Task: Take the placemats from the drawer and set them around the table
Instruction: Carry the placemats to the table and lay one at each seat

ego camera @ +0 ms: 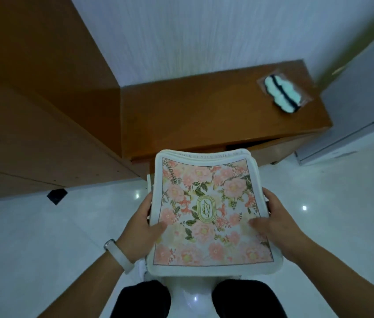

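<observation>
A stack of placemats (209,212), white-edged with a pink floral print and a gold oval label, is held flat at waist height in front of me. My left hand (143,222) grips its left edge, thumb on top. My right hand (273,220) grips the right edge the same way. Just beyond the stack stands a low brown wooden cabinet (204,111). A dark gap under its top (245,144) looks like a drawer opening, mostly hidden by the stack.
A tall brown wardrobe (32,99) fills the left side. A clear packet with pale green and white pads (283,94) lies on the cabinet's right end. A grey appliance (360,106) stands at the right. White glossy floor tiles (43,249) lie below; my knees show at the bottom.
</observation>
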Tool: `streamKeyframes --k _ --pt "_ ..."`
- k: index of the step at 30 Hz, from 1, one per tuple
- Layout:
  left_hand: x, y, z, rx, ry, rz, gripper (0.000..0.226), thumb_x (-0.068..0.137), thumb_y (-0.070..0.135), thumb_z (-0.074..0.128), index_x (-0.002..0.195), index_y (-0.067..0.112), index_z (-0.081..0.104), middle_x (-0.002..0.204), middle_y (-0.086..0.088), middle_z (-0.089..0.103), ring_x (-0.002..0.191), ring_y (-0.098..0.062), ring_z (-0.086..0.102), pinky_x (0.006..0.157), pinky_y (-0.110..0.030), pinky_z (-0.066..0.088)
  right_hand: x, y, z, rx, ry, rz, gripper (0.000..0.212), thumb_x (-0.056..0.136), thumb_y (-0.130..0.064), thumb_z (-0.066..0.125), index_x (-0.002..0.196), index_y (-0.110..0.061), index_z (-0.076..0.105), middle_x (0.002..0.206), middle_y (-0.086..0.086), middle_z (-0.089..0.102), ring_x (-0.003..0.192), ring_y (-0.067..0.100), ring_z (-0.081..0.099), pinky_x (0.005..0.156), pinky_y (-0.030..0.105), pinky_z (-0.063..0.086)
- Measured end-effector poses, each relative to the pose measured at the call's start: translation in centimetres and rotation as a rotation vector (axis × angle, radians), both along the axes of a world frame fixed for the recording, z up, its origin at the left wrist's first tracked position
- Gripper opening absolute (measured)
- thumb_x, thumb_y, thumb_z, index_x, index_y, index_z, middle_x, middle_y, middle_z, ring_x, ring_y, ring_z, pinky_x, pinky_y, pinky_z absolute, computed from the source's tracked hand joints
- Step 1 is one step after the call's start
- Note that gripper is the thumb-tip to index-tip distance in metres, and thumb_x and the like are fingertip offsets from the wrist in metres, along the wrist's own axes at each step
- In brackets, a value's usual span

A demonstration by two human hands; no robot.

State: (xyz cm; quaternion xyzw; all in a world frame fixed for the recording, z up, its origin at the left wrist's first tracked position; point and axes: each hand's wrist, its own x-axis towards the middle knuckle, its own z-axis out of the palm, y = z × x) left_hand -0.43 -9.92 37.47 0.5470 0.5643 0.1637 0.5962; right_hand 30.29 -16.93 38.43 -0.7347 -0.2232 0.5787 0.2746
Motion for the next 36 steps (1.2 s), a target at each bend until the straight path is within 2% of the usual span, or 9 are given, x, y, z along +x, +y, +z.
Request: streamKeyframes --k 4,7,13,16,22,25,31,36 --pt "2.4 0.9 9.4 0.063 -0.041 -0.026 0.075 0.089 0.002 0.064 0.146 0.04 0.032 0.129 0.013 0.06 0.112 -0.014 0.062 0.084 -0.037 0.058 2.6 -0.2 9.0 0.09 -0.042 -0.021 0.073 0.082 0.009 0.066 0.133 -0.038 0.042 0.11 -0.002 0.069 0.095 0.021 0.07 0.076 0.045 0.061" --pt "4.6 1.4 15.6 0.13 -0.105 -0.043 0.074 0.087 0.004 0.065 0.146 0.036 0.033 0.129 0.013 0.06 0.113 -0.013 0.062 0.083 -0.037 0.058 4.2 -0.5 14.6 0.159 -0.052 -0.049 0.074 0.083 0.008 0.066 0.133 -0.039 0.04 0.111 -0.005 0.069 0.096 0.017 0.069 0.073 0.039 0.06" --pt "8.0 2.6 23.4 0.17 -0.223 -0.041 0.074 0.085 -0.002 0.065 0.145 0.029 0.036 0.129 0.002 0.062 0.115 -0.021 0.062 0.084 -0.05 0.056 6.8 -1.3 23.5 0.327 -0.117 -0.083 0.076 0.082 0.01 0.066 0.129 -0.045 0.04 0.115 -0.008 0.065 0.1 0.014 0.068 0.066 0.029 0.059" --pt "8.9 3.4 25.7 0.177 -0.275 -0.078 0.074 0.086 -0.005 0.063 0.146 0.029 0.036 0.129 0.002 0.062 0.116 -0.023 0.061 0.086 -0.051 0.055 7.2 -2.2 26.7 0.371 -0.119 -0.149 0.075 0.083 0.01 0.065 0.132 -0.042 0.042 0.118 -0.005 0.066 0.101 0.018 0.069 0.065 0.033 0.061" --pt "8.6 5.2 29.1 0.158 -0.411 -0.175 0.07 0.086 -0.009 0.06 0.139 0.033 0.041 0.126 0.0 0.064 0.112 -0.024 0.064 0.081 -0.048 0.058 4.5 -3.8 31.6 0.448 -0.205 -0.277 0.072 0.084 0.011 0.064 0.133 -0.037 0.043 0.11 -0.006 0.069 0.084 0.01 0.073 0.059 0.028 0.058" --pt "7.5 6.5 30.3 0.144 -0.443 -0.245 0.067 0.087 -0.008 0.06 0.138 0.033 0.044 0.126 0.0 0.064 0.112 -0.026 0.063 0.082 -0.054 0.056 1.9 -4.7 33.4 0.485 -0.252 -0.361 0.073 0.084 0.011 0.064 0.131 -0.04 0.043 0.109 -0.007 0.069 0.086 0.013 0.073 0.063 0.035 0.061" --pt "5.4 9.0 31.7 0.101 -0.495 -0.406 0.07 0.088 -0.005 0.061 0.143 0.034 0.04 0.13 0.001 0.062 0.114 -0.024 0.063 0.082 -0.055 0.056 -3.5 -6.9 35.3 0.487 -0.321 -0.516 0.078 0.082 0.006 0.067 0.136 -0.044 0.042 0.118 0.0 0.066 0.097 0.023 0.072 0.073 0.049 0.062" --pt "6.4 8.4 32.5 0.066 -0.566 -0.556 0.07 0.087 -0.009 0.061 0.14 0.032 0.043 0.13 0.0 0.062 0.117 -0.026 0.061 0.085 -0.056 0.054 -6.9 -10.8 37.1 0.454 -0.418 -0.667 0.077 0.083 0.001 0.068 0.134 -0.05 0.041 0.115 -0.001 0.064 0.094 0.027 0.072 0.07 0.051 0.062"
